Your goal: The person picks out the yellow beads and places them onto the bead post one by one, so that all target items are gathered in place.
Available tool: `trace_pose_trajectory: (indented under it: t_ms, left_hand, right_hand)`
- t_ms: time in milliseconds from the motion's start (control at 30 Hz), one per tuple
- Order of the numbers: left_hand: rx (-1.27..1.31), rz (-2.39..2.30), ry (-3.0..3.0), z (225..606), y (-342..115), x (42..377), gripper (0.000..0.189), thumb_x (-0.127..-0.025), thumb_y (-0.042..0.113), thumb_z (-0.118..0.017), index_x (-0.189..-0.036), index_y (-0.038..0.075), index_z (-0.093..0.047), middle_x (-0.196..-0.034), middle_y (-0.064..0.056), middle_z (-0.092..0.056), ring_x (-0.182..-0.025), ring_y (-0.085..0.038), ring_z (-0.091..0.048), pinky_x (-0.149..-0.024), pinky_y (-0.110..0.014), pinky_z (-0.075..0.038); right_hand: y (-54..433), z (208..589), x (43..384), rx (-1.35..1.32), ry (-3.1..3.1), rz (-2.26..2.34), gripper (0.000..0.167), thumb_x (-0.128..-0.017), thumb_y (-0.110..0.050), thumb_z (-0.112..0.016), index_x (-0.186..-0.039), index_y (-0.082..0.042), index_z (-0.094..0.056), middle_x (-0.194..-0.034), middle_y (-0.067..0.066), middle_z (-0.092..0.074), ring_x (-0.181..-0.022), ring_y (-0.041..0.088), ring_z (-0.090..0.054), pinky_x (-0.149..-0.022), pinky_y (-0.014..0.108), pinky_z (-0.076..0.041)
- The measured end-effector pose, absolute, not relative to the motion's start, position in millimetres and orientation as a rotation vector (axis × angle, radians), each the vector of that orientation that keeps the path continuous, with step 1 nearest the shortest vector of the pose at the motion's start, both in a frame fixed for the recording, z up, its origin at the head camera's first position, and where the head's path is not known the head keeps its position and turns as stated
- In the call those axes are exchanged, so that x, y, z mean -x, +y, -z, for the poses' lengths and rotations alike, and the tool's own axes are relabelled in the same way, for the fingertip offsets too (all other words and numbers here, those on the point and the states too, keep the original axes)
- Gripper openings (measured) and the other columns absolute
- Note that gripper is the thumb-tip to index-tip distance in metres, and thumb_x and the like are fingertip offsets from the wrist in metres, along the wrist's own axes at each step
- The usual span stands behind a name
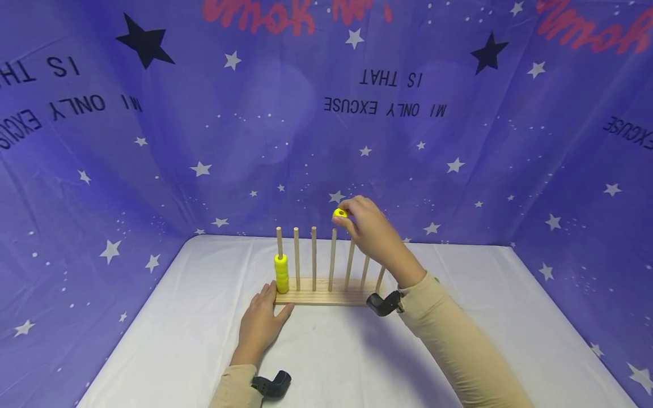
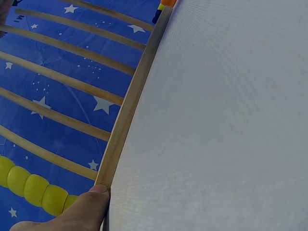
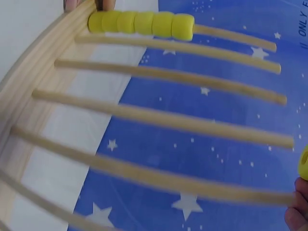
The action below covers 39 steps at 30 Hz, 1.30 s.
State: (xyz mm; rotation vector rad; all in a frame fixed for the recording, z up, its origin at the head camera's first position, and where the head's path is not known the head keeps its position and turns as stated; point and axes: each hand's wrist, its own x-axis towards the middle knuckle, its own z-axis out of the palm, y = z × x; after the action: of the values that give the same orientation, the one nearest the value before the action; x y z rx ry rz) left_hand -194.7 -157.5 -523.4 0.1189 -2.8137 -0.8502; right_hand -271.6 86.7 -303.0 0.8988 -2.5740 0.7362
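My right hand (image 1: 374,229) pinches a yellow bead (image 1: 339,213) between thumb and fingers, just above the top of the fourth peg from the left. In the right wrist view that bead (image 3: 304,163) shows at the right edge, its hole partly visible. A wooden base (image 1: 326,298) carries a row of several upright pegs. Several yellow beads (image 1: 282,274) are stacked on the leftmost peg, whose upper part is bare. My left hand (image 1: 261,323) rests at the left end of the base, its thumb (image 2: 91,204) against the front edge beside the stack.
The base stands on a table with a white cloth (image 1: 326,351). Behind and at both sides hangs a blue-purple cloth (image 1: 285,136) with stars and lettering. In the left wrist view a small orange thing (image 2: 168,2) shows past the base's far end.
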Motion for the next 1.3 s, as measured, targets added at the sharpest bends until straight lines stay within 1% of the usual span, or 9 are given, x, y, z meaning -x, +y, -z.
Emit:
trace_pose_trajectory:
  t_ms: [200,333,433,633,733,1100,1300]
  left_hand:
    - [-0.121,0.841,-2.816,523,-157,196,0.082,-0.091,0.048,-0.067,-0.153,0.003,-0.036,-0.155,-0.023,-0.039,-0.139,-0.049,-0.040,-0.112,-0.064,-0.036]
    - [-0.124,0.844,-2.815,523,-157,195,0.082,-0.091,0.048,-0.067,-0.152,0.003,-0.037,-0.155,-0.023,-0.040,-0.140,-0.048,-0.041,-0.112,-0.063,-0.036]
    - [-0.124,0.854,-2.812,522,-157,195,0.081,-0.091,0.048,-0.067,-0.152,0.004,-0.037,-0.155,-0.022,-0.040,-0.140,-0.047,-0.041,-0.112,-0.062,-0.036]
    - [-0.125,0.854,-2.821,522,-157,195,0.081,-0.091,0.049,-0.067,-0.153,0.004,-0.036,-0.155,-0.022,-0.040,-0.140,-0.047,-0.041,-0.112,-0.063,-0.037]
    - [-0.119,0.845,-2.821,522,-158,195,0.082,-0.091,0.049,-0.067,-0.153,0.004,-0.036,-0.155,-0.022,-0.040,-0.139,-0.047,-0.042,-0.112,-0.063,-0.037]
    - [-0.088,0.828,-2.800,522,-159,196,0.082,-0.091,0.051,-0.066,-0.152,0.004,-0.038,-0.153,-0.023,-0.043,-0.138,-0.047,-0.044,-0.111,-0.061,-0.039]
    - [-0.089,0.831,-2.806,523,-159,196,0.081,-0.092,0.052,-0.065,-0.152,0.005,-0.038,-0.153,-0.022,-0.043,-0.138,-0.048,-0.044,-0.111,-0.062,-0.039]
  right_hand:
    - [63,306,270,-0.980,-2.536,-0.693,0.029,-0.099,-0.029,-0.061,-0.114,-0.005,-0.064,-0.107,0.005,-0.062,-0.100,0.022,-0.055,-0.087,0.036,-0.050]
    - [47,308,268,-1.030,-2.509,-0.665,0.026,-0.098,-0.029,-0.061,-0.112,-0.007,-0.065,-0.102,0.003,-0.062,-0.096,0.018,-0.055,-0.084,0.032,-0.051]
    - [35,310,266,-1.051,-2.502,-0.654,0.029,-0.099,-0.030,-0.060,-0.115,-0.006,-0.065,-0.103,0.002,-0.063,-0.095,0.016,-0.055,-0.084,0.029,-0.052]
    - [14,313,264,-1.091,-2.497,-0.635,0.031,-0.099,-0.031,-0.059,-0.119,-0.007,-0.064,-0.108,0.001,-0.065,-0.101,0.016,-0.056,-0.091,0.029,-0.052]
    - [5,313,263,-1.109,-2.488,-0.642,0.031,-0.100,-0.030,-0.059,-0.120,-0.007,-0.064,-0.108,0.001,-0.065,-0.102,0.017,-0.056,-0.090,0.028,-0.051]
    - [-9,316,264,-1.136,-2.486,-0.649,0.033,-0.100,-0.029,-0.059,-0.125,-0.008,-0.063,-0.112,0.000,-0.065,-0.103,0.015,-0.056,-0.091,0.026,-0.052]
    - [-12,316,265,-1.151,-2.481,-0.619,0.033,-0.098,-0.031,-0.063,-0.122,-0.008,-0.066,-0.109,0.000,-0.066,-0.101,0.016,-0.056,-0.089,0.027,-0.051]
